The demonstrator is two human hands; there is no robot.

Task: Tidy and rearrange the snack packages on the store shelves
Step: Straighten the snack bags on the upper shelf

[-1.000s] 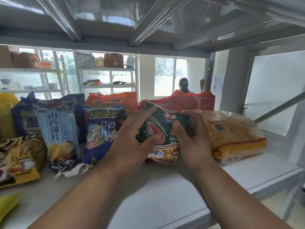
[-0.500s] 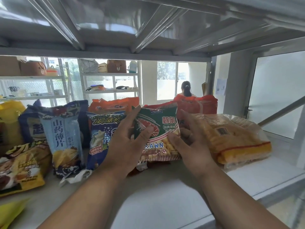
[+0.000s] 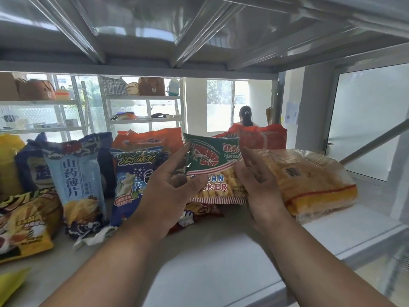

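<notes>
Prawn cracker packet: green, red and white plastic bag with a red prawn drawing [image 3: 212, 168], held upright at the centre of the shelf, its striped lower edge just above the shelf surface.
Left hand [image 3: 170, 191]: at 9 o'clock of the packet; thumb pressed on the front near the lower left, index finger reaching up along the left edge, pinching the bag.
Right hand [image 3: 259, 187]: at 3 o'clock of the packet; fingers curled round its right edge, gripping it.
Shelf: pale grey metal board [image 3: 210, 258], carrying all the packets.
Dark blue snack bag with yellow-green lettering [image 3: 132, 180]: upright at 9 o'clock of the held packet, just beside the left hand.
Light blue tall chip bag with dark Chinese characters [image 3: 79, 180]: upright, at 9 o'clock of the dark blue bag, touching it.
Yellow and black chip bag [image 3: 26, 224]: leaning at the far left front.
Orange foil bags [image 3: 150, 138]: standing at 11 o'clock, behind the blue bags.
Red foil bags [image 3: 263, 136]: at 1 o'clock, behind the held packet.
Clear wrapped pack of yellow-orange biscuits with a barcode [image 3: 309, 182]: lying flat at 3 o'clock, touching the right hand.
Small crumpled wrappers [image 3: 199, 212]: lying under the held packet.
Background: a person [image 3: 245, 116] seen from behind, beyond the shelf.
</notes>
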